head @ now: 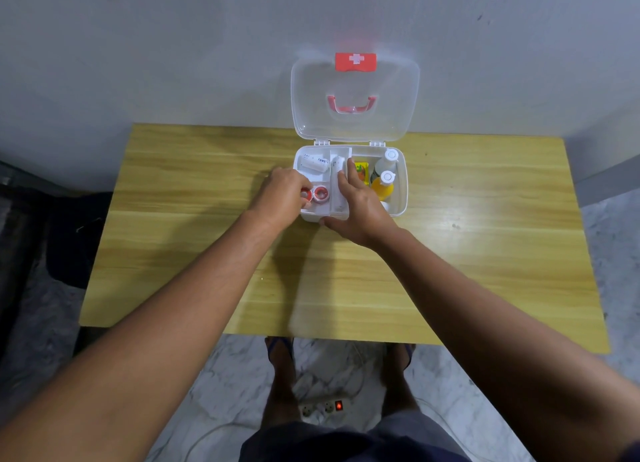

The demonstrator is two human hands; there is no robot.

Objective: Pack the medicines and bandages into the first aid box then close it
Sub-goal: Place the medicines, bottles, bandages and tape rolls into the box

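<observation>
The white first aid box (401,198) stands open on the table, its clear lid (355,80) upright against the wall. An inner tray (313,179) fills the left half and holds a white bandage roll (314,165) and two red tape rolls. My left hand (282,194) pinches the left tape roll (304,194) beside the other roll (320,194). My right hand (356,208) grips the tray's right edge, fingers over a white tube (337,163). In the right half lie a clear bottle (386,161), an orange bottle (383,184) and a yellow packet (360,170).
The wooden table (485,253) stands against a grey wall. Below its near edge are my feet and a power strip (325,408) with a lit red switch on the marble floor. Dark cloth lies at the left (69,239).
</observation>
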